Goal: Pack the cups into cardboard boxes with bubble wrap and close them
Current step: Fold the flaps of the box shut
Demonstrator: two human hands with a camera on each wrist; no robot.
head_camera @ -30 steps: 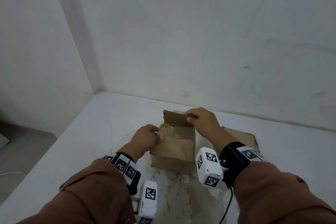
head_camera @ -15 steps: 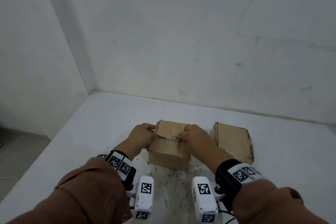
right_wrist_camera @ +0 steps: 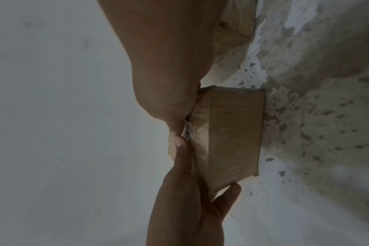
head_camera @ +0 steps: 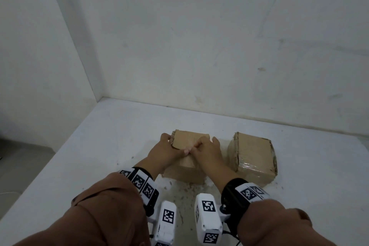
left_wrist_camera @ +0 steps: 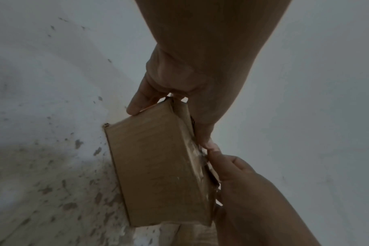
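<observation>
Nothing visible of the near box's contents: flaps folded down, both hands covering much of the top; no telling whether a cup sits inside. Wrist views dim and grainy, with a scrap of something pale, maybe tape, barely readable under the thumbs. White desk (head_camera: 103,146), scuffed and speckled with brown patches near the person, pushed into a corner of bare white walls (head_camera: 199,36) marked by faint stains. Near cardboard box (head_camera: 185,173) at 12 o'clock from the wrists, resting on the desk; second cardboard box (head_camera: 253,156) just beside it at 3 o'clock, closed, its front edge glossy with tape. Left hand (head_camera: 162,153) laid over the top left of the near box, fingers bent round the far left corner, thumb pressing the flap down at the centre seam. Right hand (head_camera: 207,152) spread over the top right, fingers curled onto the flap, thumb pressing beside the left thumb. Brown sleeves (head_camera: 103,215) and tagged wristbands at 6 o'clock.
</observation>
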